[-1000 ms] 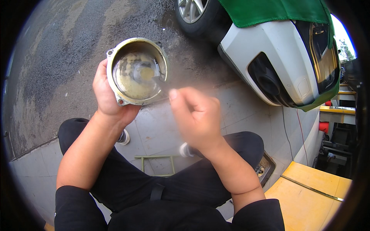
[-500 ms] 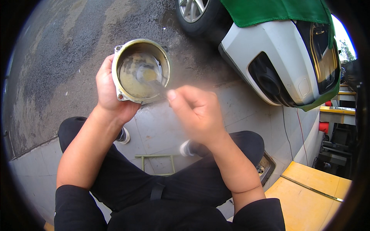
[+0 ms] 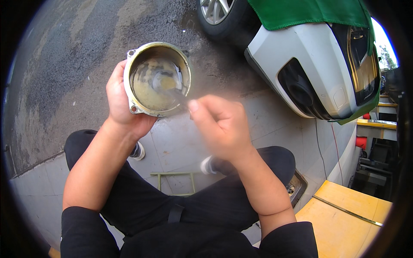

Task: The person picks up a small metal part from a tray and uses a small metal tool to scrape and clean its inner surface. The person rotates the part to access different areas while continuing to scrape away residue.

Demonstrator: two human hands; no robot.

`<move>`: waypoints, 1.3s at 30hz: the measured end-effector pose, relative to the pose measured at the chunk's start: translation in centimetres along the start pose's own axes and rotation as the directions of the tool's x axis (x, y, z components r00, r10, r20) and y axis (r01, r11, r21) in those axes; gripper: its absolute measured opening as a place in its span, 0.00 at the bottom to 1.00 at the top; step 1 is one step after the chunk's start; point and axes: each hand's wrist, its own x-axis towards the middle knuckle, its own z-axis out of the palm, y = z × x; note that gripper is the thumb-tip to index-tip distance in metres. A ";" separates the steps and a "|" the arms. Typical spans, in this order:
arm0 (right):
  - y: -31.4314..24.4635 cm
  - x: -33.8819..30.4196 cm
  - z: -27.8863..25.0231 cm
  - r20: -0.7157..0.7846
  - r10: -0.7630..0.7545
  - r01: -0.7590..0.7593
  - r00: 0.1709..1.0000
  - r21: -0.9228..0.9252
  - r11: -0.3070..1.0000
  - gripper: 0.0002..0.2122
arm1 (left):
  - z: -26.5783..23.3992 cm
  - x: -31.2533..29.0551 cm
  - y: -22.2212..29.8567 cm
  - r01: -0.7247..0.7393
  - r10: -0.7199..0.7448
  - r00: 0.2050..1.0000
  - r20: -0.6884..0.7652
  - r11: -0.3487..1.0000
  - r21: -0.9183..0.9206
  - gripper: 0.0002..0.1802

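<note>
Head view: we cup the round metal housing [image 3: 157, 79] in our left hand [image 3: 122, 101], mouth up; our right hand [image 3: 221, 124], just right of it, pinches a blurred tool [image 3: 172, 88] angled into it.

The bowl [image 3: 157, 79] looks like metal, its rim dull brass-toned and its inside smeared with a wet, yellowish film that glistens; the tool [image 3: 172, 91] dipping into it is blurred and its material cannot be told; the asphalt [image 3: 64, 56] is rough, grainy and matt, with a damp dark patch; the paving slabs [image 3: 176, 142] are smooth, pale and dusty; the car bumper [image 3: 314, 64] is glossy white painted plastic; the headlight [image 3: 361, 64] is shiny and reflective; the cloth [image 3: 309, 13] over it is matt green fabric; the trousers [image 3: 185, 206] are matt black cloth; the yellow board [image 3: 344, 215] is smooth, painted, slightly scuffed.
</note>
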 end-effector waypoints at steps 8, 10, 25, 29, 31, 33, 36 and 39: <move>-0.1 0.2 -0.8 0.159 -0.002 -0.001 0.987 0.019 1.000 0.10 | -0.1 0.0 0.3 0.131 -0.131 0.991 0.007 0.991 -0.041 0.23; -0.2 0.2 -0.8 0.179 -0.013 0.007 0.984 0.035 0.999 0.10 | 0.0 0.0 0.3 0.121 -0.121 0.993 -0.001 0.992 -0.030 0.23; -0.7 -0.5 0.3 -0.031 -0.067 0.065 0.997 -0.060 0.996 0.10 | 0.0 -0.2 0.3 -0.022 0.023 0.999 -0.049 1.000 0.018 0.21; -0.7 -0.5 0.5 -0.057 -0.024 0.023 0.998 -0.015 1.000 0.10 | 0.0 -0.4 0.1 -0.076 0.076 0.995 -0.063 0.997 0.006 0.21; -0.5 -0.4 0.8 -0.091 -0.022 0.021 0.996 -0.020 1.000 0.10 | 0.0 -0.7 -0.1 -0.111 0.111 0.991 -0.073 0.994 0.006 0.22; -0.3 -0.4 1.2 -0.129 -0.032 0.029 0.991 -0.024 0.999 0.11 | 0.0 -0.8 -0.2 -0.137 0.137 0.986 -0.089 0.991 0.008 0.22; 0.0 -0.3 1.5 -0.158 -0.042 0.039 0.987 -0.022 0.999 0.11 | -0.1 -0.8 -0.3 -0.154 0.156 0.983 -0.101 0.988 0.022 0.23; 0.2 -0.3 1.6 -0.143 0.003 0.000 0.990 0.019 1.000 0.12 | -0.2 -0.8 -0.3 -0.164 0.166 0.982 -0.092 0.986 0.032 0.23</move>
